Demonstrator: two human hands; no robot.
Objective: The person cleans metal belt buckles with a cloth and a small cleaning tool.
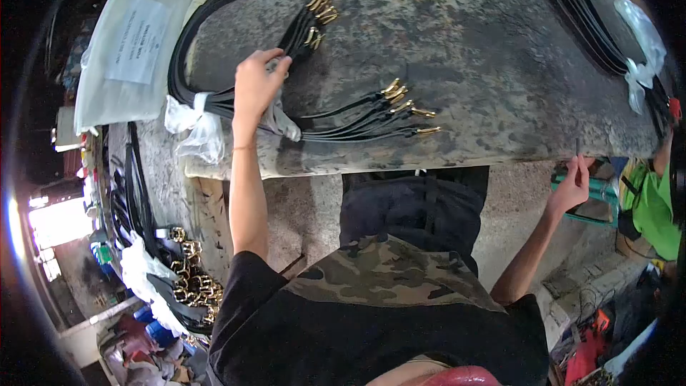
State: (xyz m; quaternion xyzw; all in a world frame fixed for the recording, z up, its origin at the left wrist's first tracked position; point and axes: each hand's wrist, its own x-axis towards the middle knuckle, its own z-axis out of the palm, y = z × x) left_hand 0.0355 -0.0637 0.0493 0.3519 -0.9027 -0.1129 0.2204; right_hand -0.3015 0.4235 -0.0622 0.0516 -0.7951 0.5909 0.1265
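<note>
At far left, a pale plastic bag is bearing a printed sheet. Beside it, dark straps are lying on the bench, plastic wrap binding them. The left hand is closing its grip on straps near gold clasps. The right hand is pinching a thin dark piece by the bench edge. Farther right, plastic is tying another strap bundle.
</note>
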